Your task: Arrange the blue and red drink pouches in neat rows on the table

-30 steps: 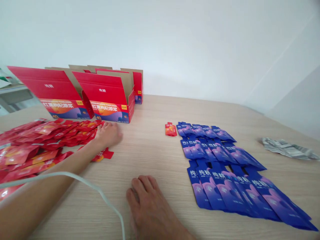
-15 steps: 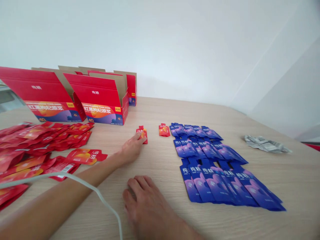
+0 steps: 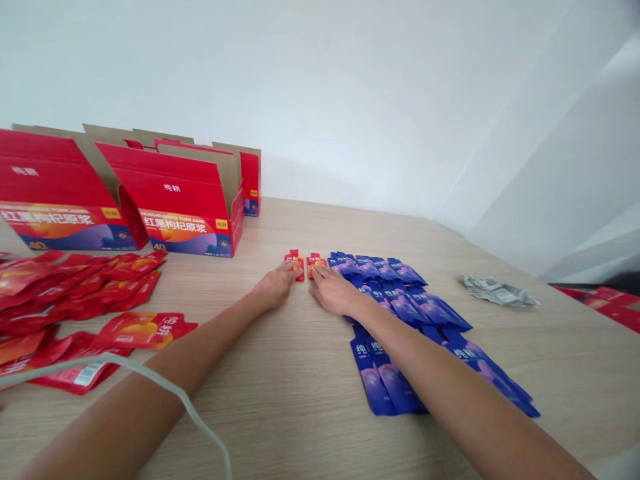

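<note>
Left hand [image 3: 274, 288] and right hand [image 3: 335, 291] touch two red sachets [image 3: 295, 256], apparently keeping them level; whether fingers [image 3: 323, 274] pinch, I cannot tell.

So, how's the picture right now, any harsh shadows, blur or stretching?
Head view: soft light, no hard shadows on the table; head view: large print on the front right box readable, lettering on the front left box smeared; head view: fine print on the red sachet at the left hand too small to read; head view: wide-angle stretch toward the edges.
</note>
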Available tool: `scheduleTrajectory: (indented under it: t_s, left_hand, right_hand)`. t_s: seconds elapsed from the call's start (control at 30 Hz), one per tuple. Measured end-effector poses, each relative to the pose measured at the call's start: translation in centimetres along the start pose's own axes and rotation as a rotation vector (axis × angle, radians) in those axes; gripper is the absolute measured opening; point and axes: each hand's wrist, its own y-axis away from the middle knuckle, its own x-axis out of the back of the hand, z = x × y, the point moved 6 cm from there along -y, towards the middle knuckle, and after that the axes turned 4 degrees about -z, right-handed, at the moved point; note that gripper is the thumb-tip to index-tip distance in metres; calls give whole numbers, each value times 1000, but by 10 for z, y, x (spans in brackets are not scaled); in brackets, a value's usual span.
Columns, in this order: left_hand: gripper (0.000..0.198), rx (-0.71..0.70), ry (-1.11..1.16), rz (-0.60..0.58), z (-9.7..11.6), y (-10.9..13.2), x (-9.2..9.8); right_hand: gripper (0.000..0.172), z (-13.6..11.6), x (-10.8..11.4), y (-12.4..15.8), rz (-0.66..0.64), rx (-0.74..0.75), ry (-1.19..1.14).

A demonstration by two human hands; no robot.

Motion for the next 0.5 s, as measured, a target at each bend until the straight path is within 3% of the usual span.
scheduleTrajectory:
  t_s: [0.13,0.5]
  left_hand:
    - [48,-34,13,-7,0,0,-2]
    - [47,-26,7,-19,14,-10,3]
  right_hand:
    - [61,6,-13,-4,-26,-5,-13]
    - [61,6,-12,-7,-29,-37,-21]
